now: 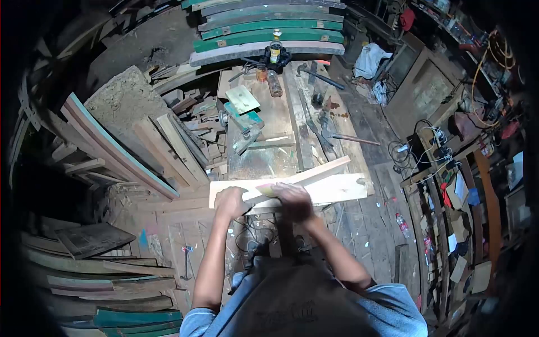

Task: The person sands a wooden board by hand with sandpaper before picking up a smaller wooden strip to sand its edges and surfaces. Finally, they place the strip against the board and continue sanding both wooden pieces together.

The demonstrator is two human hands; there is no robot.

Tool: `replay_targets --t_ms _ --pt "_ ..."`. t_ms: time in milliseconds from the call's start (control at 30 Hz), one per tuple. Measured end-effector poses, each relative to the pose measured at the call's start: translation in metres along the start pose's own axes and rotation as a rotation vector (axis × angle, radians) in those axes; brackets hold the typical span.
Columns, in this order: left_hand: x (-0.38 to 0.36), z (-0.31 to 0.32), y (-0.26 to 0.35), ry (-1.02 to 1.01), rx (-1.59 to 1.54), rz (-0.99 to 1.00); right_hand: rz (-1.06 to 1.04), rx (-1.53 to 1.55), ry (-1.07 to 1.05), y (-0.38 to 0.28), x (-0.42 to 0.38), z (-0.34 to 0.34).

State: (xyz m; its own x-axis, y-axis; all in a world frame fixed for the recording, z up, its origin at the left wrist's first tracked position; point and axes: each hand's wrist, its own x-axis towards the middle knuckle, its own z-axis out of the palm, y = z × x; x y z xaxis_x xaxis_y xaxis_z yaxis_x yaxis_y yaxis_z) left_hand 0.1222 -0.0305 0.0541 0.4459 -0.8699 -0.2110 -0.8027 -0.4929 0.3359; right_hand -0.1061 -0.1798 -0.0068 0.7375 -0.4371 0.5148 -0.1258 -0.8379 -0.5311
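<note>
A narrow wooden strip [323,170] lies at a slant across a pale wide board [342,190] at the workbench's near edge. Around the strip's near left end, my left hand [229,203] is closed, its fingers curled over the wood. My right hand [293,201], somewhat blurred, presses down over the strip's middle. Under its fingertips shows a small yellow-pink piece [265,190], too small to identify for certain. The palm hides part of the strip.
On the workbench [258,163] are a green power tool [244,115], a hammer [320,76], a jar [318,98] and bottles. Stacked curved boards [269,36] stand behind. Offcuts lie left; cables [432,149] and a cluttered shelf are at right.
</note>
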Motion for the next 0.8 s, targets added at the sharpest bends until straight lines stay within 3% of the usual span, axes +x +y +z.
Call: replay_targets --t_ms 67,200,267,300,400,467,533,667,733,800 --pt "0.001 0.0 0.001 0.06 -0.003 0.032 -0.085 0.056 -0.011 0.047 0.0 -0.03" --pt "-0.008 0.006 0.0 0.119 -0.044 0.031 0.444 -0.138 0.227 0.105 -0.011 -0.111" --pt "-0.002 0.006 0.001 0.056 0.023 -0.027 0.465 -0.19 0.312 0.095 -0.011 -0.088" --pt "0.001 0.007 -0.002 0.028 0.036 -0.036 0.324 -0.178 0.406 0.097 -0.017 -0.054" --pt "0.002 0.005 0.007 0.007 0.068 -0.052 0.056 -0.114 0.26 0.033 -0.011 0.002" --pt "0.003 0.007 0.01 0.011 0.08 -0.05 -0.05 -0.044 0.109 0.011 -0.004 -0.016" --pt "0.003 0.012 0.006 0.038 0.071 -0.008 -0.133 -0.074 -0.024 0.041 -0.005 -0.06" --pt "0.002 0.01 0.018 0.035 0.086 -0.037 0.485 -0.125 0.184 0.117 -0.01 -0.127" --pt "0.009 0.017 0.029 0.077 0.102 -0.021 0.368 -0.224 0.409 0.114 -0.008 -0.112" --pt "0.017 0.027 0.041 0.087 0.048 -0.01 0.268 -0.144 0.439 0.081 -0.009 -0.076"
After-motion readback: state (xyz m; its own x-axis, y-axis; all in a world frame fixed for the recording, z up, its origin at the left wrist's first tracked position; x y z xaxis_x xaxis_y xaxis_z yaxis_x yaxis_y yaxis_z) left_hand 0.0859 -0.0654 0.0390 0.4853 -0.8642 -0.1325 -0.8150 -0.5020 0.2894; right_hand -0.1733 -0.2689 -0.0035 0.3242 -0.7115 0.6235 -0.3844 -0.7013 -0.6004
